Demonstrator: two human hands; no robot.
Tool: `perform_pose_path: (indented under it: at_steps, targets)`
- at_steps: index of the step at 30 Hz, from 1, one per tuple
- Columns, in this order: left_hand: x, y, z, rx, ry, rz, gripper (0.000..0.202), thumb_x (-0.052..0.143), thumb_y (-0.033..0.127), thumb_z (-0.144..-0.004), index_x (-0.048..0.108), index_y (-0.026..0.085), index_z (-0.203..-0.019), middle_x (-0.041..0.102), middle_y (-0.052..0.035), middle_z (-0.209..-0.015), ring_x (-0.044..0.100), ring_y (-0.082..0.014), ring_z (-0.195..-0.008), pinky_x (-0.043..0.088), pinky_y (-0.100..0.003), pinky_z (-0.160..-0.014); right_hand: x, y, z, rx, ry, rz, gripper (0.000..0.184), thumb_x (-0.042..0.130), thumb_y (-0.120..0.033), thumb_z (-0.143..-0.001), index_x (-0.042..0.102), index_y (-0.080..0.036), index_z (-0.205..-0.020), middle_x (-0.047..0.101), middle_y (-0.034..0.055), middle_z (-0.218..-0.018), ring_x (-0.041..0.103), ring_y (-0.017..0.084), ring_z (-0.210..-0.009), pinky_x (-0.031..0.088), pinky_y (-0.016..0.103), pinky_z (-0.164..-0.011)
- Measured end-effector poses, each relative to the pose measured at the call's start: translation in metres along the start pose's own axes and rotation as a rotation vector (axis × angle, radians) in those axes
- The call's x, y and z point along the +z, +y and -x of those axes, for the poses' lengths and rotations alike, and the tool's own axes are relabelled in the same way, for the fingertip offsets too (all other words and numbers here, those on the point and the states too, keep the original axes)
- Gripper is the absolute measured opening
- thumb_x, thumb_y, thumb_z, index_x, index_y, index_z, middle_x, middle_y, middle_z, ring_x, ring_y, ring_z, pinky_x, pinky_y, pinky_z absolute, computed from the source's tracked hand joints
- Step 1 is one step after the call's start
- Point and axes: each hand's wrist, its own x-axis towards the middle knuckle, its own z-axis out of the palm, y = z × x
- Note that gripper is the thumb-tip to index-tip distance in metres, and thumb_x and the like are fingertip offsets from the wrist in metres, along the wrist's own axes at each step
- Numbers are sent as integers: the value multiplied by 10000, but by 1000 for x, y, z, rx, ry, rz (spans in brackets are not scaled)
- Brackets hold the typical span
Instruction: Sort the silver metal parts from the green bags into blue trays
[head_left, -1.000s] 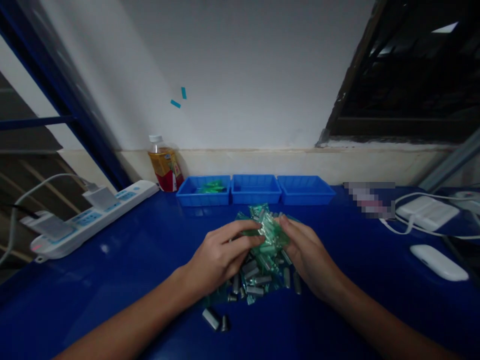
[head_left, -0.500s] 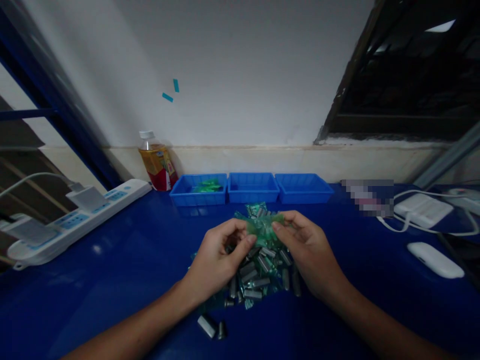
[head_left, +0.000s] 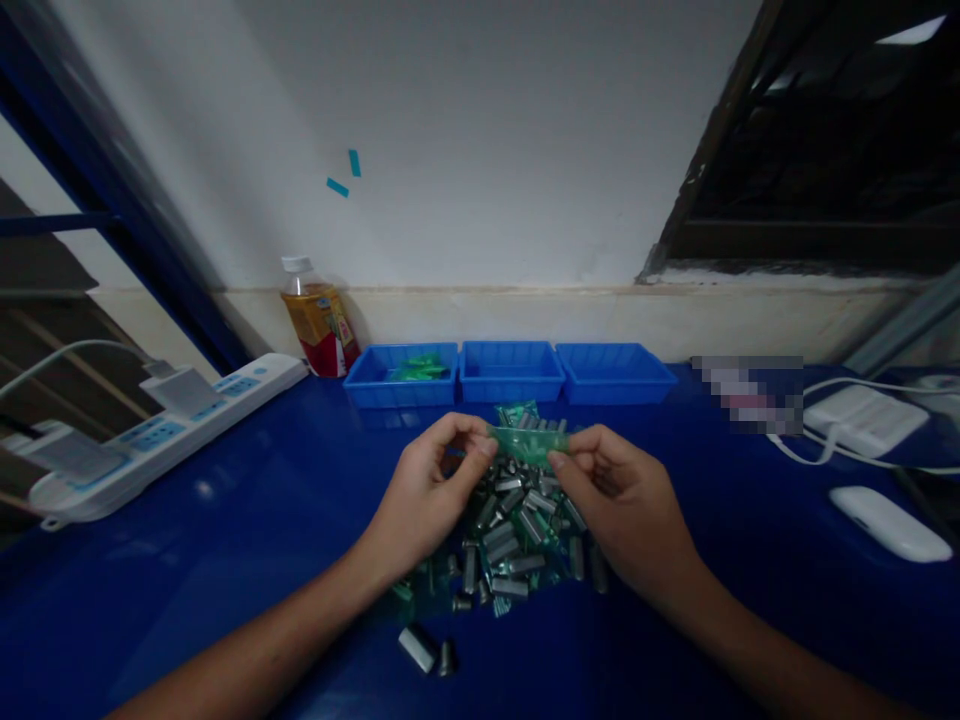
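Note:
My left hand (head_left: 442, 480) and my right hand (head_left: 622, 495) pinch opposite ends of a small green see-through plastic bag (head_left: 529, 445). The bag is stretched flat between them, just above a heap of metal parts. In the heap lie several grey hexagonal standoffs (head_left: 510, 588), short screws and more green plastic bags (head_left: 517, 411). One loose standoff (head_left: 416, 650) and a screw (head_left: 447, 658) lie apart, nearer to me on the blue table. Whether the held bag contains anything is hard to make out.
Three blue bins stand in a row at the back; the left bin (head_left: 401, 398) holds green bags. A drink bottle (head_left: 319, 320) and a white power strip (head_left: 187, 420) are on the left. At right lie a white charger (head_left: 866, 418) with cables and a white case (head_left: 890, 523).
The green bag was crumpled and is now pulled out straight and flat between my hands. My view has shifted slightly; the loose parts lie as before.

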Motion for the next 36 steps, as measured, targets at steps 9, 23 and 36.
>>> perform_pose_path:
  at_steps: [9,23,36]
  targets:
    - [-1,3,-1,-220,-144,393,261,698,341,-747,607,139,-885,604,-10,-727,558,-107,-635,445,-225,-623,-1,1,7,-453,-5,248,206,469,-104,-826,633,-215,-884,702,15,-830,663,150,-746,487,248,-669]
    - [-10,3,9,848,-174,-652,232,509,69,-850,641,222,-965,668,-33,-974,529,-197,-1008,399,-369,-878,4,6,-5,384,-85,-355,337,639,-494,-721,576,-166,-672,524,-16,-585,456,105,-527,348,236,-504]
    - [-6,3,-2,-125,-124,93,454,438,520,-871,550,151,-631,495,4,-586,456,-112,-553,339,-228,-531,2,4,2,-562,6,258,162,509,-116,-831,638,-211,-857,646,40,-837,620,160,-799,505,294,-712]
